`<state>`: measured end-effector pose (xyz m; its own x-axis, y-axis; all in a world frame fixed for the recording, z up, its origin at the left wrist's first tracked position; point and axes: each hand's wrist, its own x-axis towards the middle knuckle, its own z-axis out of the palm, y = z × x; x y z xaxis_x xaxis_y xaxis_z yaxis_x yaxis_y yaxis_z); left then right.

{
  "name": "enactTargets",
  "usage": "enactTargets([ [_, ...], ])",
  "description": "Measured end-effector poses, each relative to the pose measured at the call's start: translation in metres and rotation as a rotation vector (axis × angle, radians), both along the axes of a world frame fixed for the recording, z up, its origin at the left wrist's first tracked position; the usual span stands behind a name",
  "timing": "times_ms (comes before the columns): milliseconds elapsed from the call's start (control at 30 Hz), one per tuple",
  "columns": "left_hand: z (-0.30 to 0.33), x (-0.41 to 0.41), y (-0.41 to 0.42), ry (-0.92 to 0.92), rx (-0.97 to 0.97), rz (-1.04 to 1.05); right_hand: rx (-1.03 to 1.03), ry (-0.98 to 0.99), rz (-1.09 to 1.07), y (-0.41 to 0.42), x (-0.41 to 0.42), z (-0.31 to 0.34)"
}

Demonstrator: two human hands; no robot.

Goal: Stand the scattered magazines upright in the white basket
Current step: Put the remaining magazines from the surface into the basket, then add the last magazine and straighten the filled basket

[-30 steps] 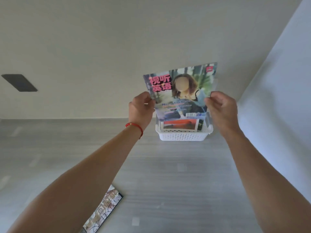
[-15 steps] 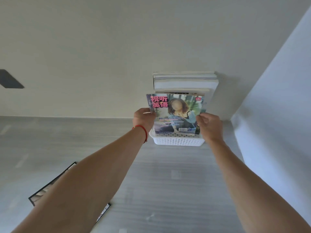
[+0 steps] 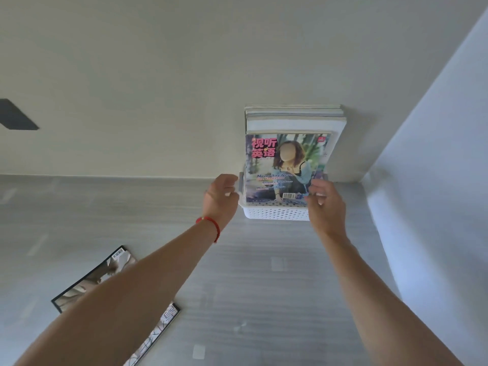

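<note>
Magazines (a stack (image 3: 294,118) of larger issues at the rear, front issue (image 3: 284,167) with pink title and barcode facing the camera) stand upright in the white basket (image 3: 274,213), which sits on the grey floor (image 3: 264,286) against the wall (image 3: 184,75), in the gap between the two hands. Largest to smallest: wall and floor; basket w/ its load; front issue; two loose magazines (image 3: 87,281) flat on the floor, well behind and below the left hand, partly hidden by the forearm; red wrist cord (image 3: 211,223).

Left hand (image 3: 220,198): fingers loosely curled, just beside the basket's left rim, gripping nothing visible. Right hand (image 3: 324,204): thumb and fingertips at the front issue's lower right corner, approx. touching; whether it pinches the cover or only steadies it cannot be told.

Step in hand, as judged: seating the front issue. To do well: check the bottom edge is fully down inside the basket, square it vs. the stack behind, let it lean back on that stack (not forward), then let go slowly. Thin cover may curl or slump if released off-vertical.
</note>
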<state>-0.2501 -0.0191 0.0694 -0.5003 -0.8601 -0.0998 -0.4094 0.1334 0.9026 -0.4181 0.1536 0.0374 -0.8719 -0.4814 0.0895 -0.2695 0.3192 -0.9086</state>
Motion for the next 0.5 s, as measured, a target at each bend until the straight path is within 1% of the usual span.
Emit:
enactTargets([
  [100,-0.003,0.067,0.026,-0.032,-0.148,-0.027,0.023,-0.03,0.125,0.01,0.04,0.0],
  [200,-0.022,0.147,0.045,-0.169,-0.164,-0.095,0.089,-0.118,0.234,0.008,0.096,-0.003],
  [267,-0.038,0.201,0.043,-0.316,-0.136,-0.102,0.208,-0.117,0.339,-0.002,0.14,-0.009],
  [367,-0.056,0.274,0.025,-0.502,-0.09,-0.081,0.435,-0.129,0.605,-0.021,0.213,-0.02],
  [433,-0.065,0.316,0.01,-0.651,-0.139,-0.122,0.62,-0.162,0.787,-0.034,0.26,-0.024],
  [500,-0.072,0.348,-0.002,-0.84,-0.208,-0.157,0.751,-0.148,0.879,-0.046,0.298,-0.031],
])
